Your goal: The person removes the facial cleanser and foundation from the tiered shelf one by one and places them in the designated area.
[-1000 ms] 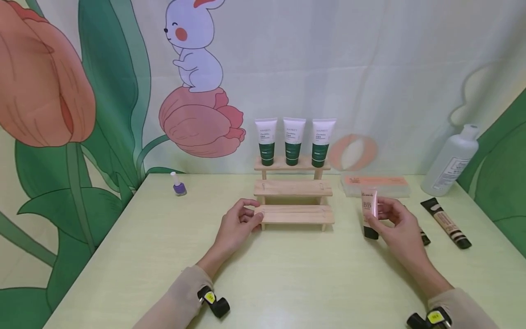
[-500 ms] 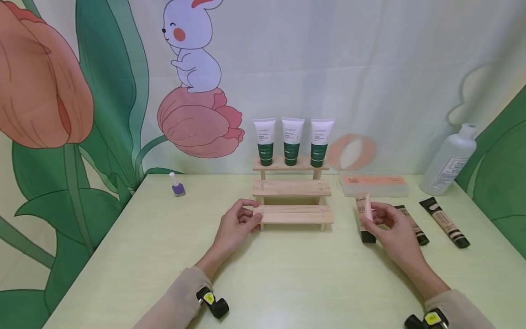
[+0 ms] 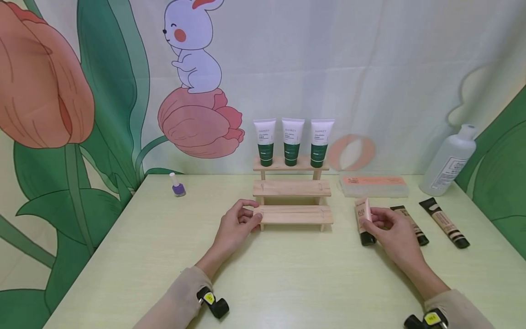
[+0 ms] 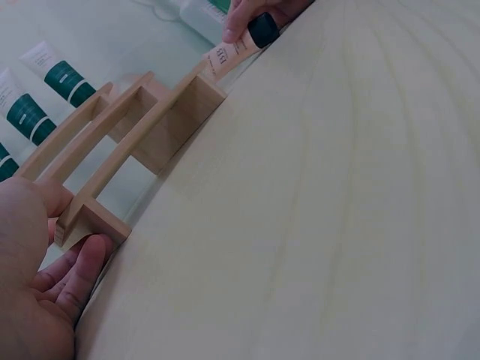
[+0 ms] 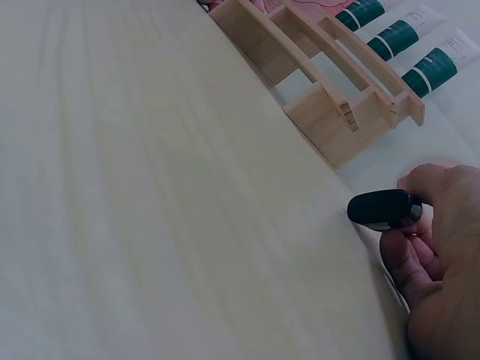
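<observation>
A three-step wooden display stand holds three white-and-green tubes upright on its top step. At its left end, my left hand grips the lowest step; the left wrist view has its fingers around the wooden edge. My right hand pinches a pink BB cream tube between thumb and fingers, to the right of the stand. The tube's black cap points down, close to the tabletop; whether it touches cannot be told.
Two dark-banded tubes lie right of the right hand, one partly hidden by it. Behind are a clear flat box with an orange label and a white bottle. A purple nail polish bottle stands at the left.
My right hand has lowered the BB cream tube and brought it slightly left, uncovering more of a tube lying behind the hand. The left hand keeps its place on the stand.
</observation>
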Demonstrator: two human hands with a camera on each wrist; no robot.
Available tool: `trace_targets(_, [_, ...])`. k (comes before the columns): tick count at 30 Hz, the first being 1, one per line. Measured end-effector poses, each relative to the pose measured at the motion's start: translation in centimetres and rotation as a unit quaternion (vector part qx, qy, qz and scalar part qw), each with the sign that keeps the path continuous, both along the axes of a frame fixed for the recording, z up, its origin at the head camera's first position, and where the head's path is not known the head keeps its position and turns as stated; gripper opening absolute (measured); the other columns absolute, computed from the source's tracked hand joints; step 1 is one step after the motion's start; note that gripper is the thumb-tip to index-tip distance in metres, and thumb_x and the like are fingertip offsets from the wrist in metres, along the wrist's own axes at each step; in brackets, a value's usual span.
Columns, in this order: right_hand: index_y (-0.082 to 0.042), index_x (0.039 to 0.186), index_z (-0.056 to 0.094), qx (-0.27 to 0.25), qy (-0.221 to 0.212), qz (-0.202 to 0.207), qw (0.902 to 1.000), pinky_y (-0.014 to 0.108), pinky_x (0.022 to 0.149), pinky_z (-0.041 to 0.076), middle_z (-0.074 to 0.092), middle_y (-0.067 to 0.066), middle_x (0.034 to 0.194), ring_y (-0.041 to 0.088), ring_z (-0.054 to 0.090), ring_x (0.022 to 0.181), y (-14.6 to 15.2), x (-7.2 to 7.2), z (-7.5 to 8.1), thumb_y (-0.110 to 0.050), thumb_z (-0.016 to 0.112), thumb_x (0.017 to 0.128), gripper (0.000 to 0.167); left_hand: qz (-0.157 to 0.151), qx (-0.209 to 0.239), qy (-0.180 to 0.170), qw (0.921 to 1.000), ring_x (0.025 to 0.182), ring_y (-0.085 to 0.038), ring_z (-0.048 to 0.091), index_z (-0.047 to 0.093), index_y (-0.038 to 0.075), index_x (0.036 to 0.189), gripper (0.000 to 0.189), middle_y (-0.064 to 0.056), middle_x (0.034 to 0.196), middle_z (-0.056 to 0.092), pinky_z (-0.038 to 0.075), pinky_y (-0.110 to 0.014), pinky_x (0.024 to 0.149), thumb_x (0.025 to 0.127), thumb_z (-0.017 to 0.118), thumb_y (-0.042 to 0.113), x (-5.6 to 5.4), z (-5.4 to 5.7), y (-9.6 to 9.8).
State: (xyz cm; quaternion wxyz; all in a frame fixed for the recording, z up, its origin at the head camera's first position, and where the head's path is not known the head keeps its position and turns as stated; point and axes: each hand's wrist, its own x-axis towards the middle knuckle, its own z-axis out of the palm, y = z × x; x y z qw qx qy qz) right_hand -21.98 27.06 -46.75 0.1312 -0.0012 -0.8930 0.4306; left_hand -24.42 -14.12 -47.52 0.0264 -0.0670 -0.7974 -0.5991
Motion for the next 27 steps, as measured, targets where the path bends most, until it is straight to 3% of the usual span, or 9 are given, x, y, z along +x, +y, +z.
trace_targets(14, [-0.005,0.133,0.078,0.028,0.017,-0.031,0.999,0.012,0.072,0.05,0.078,0.012,0.111,0.0,0.066,0.088,0.22,0.16,-0.24,-0.042,0.085,0.101,0.05,-0.001,0.001,0.003,1.0,0.085,-0.021,0.076,0.07,0.018,0.134,0.03,-0.008,0.102,0.077,0.056,-0.026,0.071,0.106,0.079,0.02,-0.03,-0.02,-0.01])
trace_targets(21, [-0.004,0.13,0.077,0.039,0.018,-0.04,0.9983,0.014,0.07,0.05,0.078,0.012,0.109,0.011,0.066,0.088,0.08,0.21,-0.37,-0.036,0.085,0.102,0.043,-0.001,0.001,0.003,1.0,0.085,-0.022,0.076,0.07,0.018,0.134,0.03,-0.008,0.102,0.077,0.056,-0.027,0.071,0.106,0.08,0.02,0.02,0.0,-0.07])
trace_targets(27, [-0.005,0.136,0.073,0.021,0.023,-0.048,0.9984,0.011,0.073,0.049,0.074,0.015,0.118,0.011,0.063,0.092,-0.02,0.34,-0.29,-0.033,0.085,0.102,0.045,-0.001,0.004,0.001,1.0,0.085,-0.022,0.076,0.07,0.018,0.134,0.03,-0.009,0.103,0.077,0.057,-0.026,0.072,0.106,0.08,0.019,0.02,0.05,-0.03])
